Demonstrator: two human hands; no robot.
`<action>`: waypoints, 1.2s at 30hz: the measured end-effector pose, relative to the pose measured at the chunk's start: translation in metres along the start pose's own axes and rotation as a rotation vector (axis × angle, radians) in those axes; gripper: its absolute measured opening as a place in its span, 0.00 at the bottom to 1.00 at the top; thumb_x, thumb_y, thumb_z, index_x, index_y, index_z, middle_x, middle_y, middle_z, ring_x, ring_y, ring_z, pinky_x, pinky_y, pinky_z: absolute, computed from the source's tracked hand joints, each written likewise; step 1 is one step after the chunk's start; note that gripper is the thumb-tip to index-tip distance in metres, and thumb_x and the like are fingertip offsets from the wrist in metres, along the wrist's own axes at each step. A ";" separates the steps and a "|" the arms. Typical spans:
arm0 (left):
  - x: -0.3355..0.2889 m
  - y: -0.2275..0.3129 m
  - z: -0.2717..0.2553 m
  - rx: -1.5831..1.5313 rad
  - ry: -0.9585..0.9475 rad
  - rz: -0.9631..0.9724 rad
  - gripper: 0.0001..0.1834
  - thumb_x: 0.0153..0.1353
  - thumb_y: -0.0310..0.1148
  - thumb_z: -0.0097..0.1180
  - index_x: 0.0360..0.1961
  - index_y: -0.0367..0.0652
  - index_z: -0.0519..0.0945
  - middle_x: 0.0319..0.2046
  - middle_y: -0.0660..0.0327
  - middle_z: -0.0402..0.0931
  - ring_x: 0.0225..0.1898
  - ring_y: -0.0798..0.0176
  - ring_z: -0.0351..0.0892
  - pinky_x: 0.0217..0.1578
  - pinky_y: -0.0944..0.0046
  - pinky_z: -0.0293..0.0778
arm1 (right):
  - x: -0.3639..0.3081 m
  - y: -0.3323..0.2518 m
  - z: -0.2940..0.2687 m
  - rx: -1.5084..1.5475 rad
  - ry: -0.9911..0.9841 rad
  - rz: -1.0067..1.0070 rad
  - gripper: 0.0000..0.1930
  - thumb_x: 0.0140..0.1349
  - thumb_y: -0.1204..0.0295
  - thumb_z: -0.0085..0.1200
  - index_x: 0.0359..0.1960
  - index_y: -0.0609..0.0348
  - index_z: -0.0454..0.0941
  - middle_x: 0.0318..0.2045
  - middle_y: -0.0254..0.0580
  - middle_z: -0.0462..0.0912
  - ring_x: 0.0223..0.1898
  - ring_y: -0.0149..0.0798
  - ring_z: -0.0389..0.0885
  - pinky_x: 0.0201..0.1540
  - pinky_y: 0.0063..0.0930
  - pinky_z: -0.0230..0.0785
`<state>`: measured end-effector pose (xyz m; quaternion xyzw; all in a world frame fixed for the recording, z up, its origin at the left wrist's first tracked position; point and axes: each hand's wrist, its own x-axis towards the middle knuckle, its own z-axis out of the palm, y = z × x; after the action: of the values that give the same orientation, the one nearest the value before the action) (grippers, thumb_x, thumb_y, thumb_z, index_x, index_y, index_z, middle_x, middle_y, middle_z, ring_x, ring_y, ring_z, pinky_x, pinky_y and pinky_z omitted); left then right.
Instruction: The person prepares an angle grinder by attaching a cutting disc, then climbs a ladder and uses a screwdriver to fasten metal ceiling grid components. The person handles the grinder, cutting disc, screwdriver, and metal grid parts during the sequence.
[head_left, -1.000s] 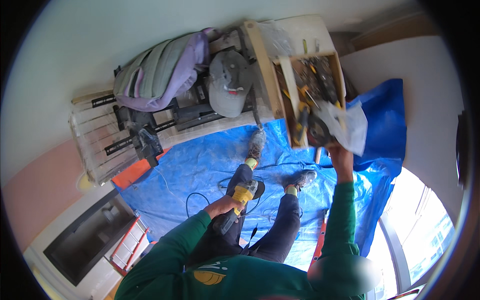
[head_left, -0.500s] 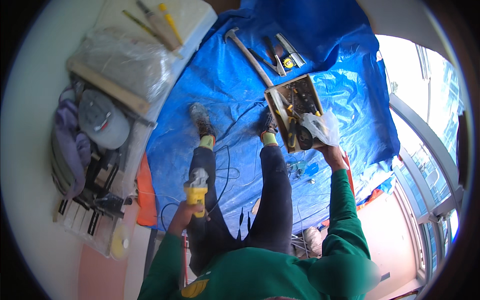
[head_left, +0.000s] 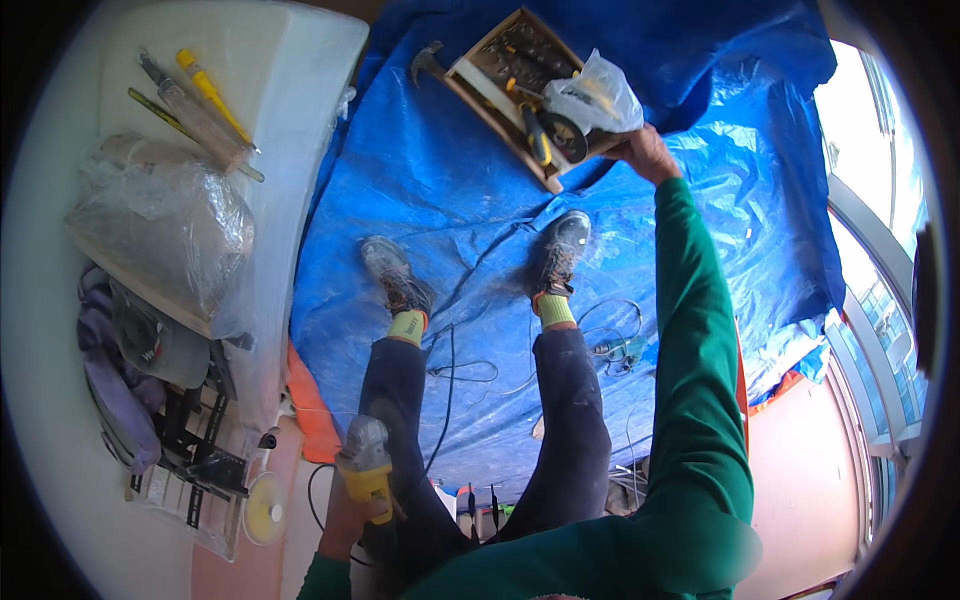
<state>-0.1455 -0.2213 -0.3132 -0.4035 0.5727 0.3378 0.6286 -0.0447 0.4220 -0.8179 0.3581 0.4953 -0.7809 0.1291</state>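
- the wooden box (head_left: 515, 143) is out ahead of us, beyond our feet; we cannot tell whether it touches the blue tarp (head_left: 400, 150) below.
- our right grip (head_left: 645, 153) holds the box by its near right corner, some fingers hidden.
- the box's long axis slants from far left to near right, its open side up toward us.
- we judge it stiff and fairly heavy with its loose load; opposite end walls look like the steadiest hold.
- inside it, we take the clear plastic bag (head_left: 597, 95) as light, soft and slippery, and the dark disc (head_left: 566, 135) as hard, perhaps easily chipped.
- the yellow and grey power tool (head_left: 370, 485) is low at our left thigh; our left grip (head_left: 342, 515) is wrapped round its body, partly hidden.
- its long axis runs roughly along that thigh, grey head pointing away from us.
- we judge it dense, rigid and head-heavy, best held round the body, clear of the head.
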 end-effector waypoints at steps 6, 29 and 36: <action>0.000 -0.014 -0.007 -0.081 -0.003 0.016 0.26 0.60 0.29 0.75 0.58 0.33 0.82 0.39 0.52 0.88 0.39 0.53 0.93 0.44 0.50 0.90 | 0.026 0.044 -0.015 -0.881 0.429 0.017 0.23 0.74 0.65 0.66 0.68 0.56 0.82 0.58 0.50 0.88 0.50 0.49 0.89 0.54 0.43 0.84; 0.016 -0.086 -0.066 -0.360 -0.309 0.049 0.21 0.65 0.36 0.72 0.51 0.30 0.85 0.35 0.49 0.87 0.29 0.52 0.91 0.32 0.50 0.92 | -0.089 -0.146 0.769 -1.327 -0.009 -0.571 0.38 0.66 0.79 0.58 0.79 0.71 0.62 0.53 0.62 0.84 0.58 0.60 0.85 0.62 0.49 0.79; 0.023 -0.109 -0.082 -0.428 -0.405 0.105 0.22 0.67 0.38 0.70 0.54 0.32 0.84 0.35 0.48 0.88 0.29 0.47 0.93 0.35 0.53 0.89 | -0.077 -0.160 0.777 -1.165 0.066 -0.449 0.18 0.69 0.76 0.57 0.58 0.65 0.72 0.51 0.64 0.85 0.51 0.67 0.88 0.53 0.57 0.82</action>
<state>-0.0827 -0.3446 -0.3240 -0.4209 0.3718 0.5565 0.6123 -0.4142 -0.1866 -0.4592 0.1400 0.9067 -0.3791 0.1207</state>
